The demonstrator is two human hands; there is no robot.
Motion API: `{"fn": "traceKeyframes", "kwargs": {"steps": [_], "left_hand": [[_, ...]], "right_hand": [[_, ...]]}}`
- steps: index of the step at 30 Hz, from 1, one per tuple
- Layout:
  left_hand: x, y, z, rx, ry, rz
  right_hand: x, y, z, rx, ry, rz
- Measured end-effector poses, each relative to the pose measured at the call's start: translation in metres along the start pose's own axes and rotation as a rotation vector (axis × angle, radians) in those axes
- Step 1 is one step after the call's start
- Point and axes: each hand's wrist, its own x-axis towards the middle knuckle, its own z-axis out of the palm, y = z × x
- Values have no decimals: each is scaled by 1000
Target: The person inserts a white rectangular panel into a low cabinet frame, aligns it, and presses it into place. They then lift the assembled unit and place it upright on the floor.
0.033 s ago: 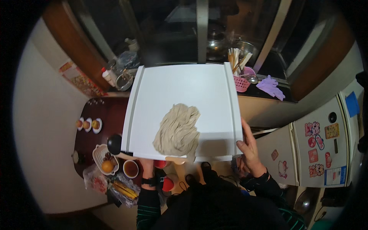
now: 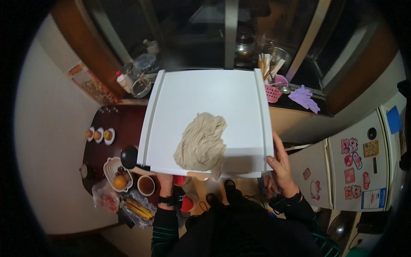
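A white panel (image 2: 205, 94) with raised rims along its left and right sides lies in front of me at the middle of the view. On its near half rests a crumpled beige cloth (image 2: 200, 143), a bit of it hanging over the near edge. My right hand (image 2: 280, 167) grips the panel's near right corner, thumb at the top rim and fingers along the side. At the near left edge, my left hand (image 2: 165, 182) reaches under the panel; its fingers are hidden there.
A dark red table (image 2: 122, 124) at left bears small dishes of fruit (image 2: 98, 136), a white basket (image 2: 112, 169), a bowl of brown liquid (image 2: 146, 185) and bagged food (image 2: 138, 210). Behind stand a pink basket (image 2: 272, 93) and purple gloves (image 2: 304, 98). A fridge (image 2: 338, 171) is at right.
The panel, with the cloth on it, sits very slightly farther right in the view, and the surroundings have shifted a little too. Both hands keep their places on the panel.
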Motion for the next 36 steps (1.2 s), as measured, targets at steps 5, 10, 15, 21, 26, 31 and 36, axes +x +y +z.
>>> {"fn": "traceKeyframes", "kwargs": {"steps": [5,10,15,21,26,31,36], "left_hand": [[-17,28,-5,52,-75,36],[-29,31,-15,361,-23,176],[-35,21,-19,370,-158,-14],[-36,11,0,197,-94,-230],[-34,2,-1,166,-93,-247],[-28,-4,-6,104,-133,-235],[-25,-9,-8,94,-162,-181]], "right_hand": [[13,-15,13,-321,83,84],[43,-25,9,-378,-7,142],[57,-21,2,-546,86,282],[64,-19,-18,-716,169,311],[69,-25,-14,-784,93,284],[69,-32,4,-824,124,301],[73,-34,10,-860,96,300]]}}
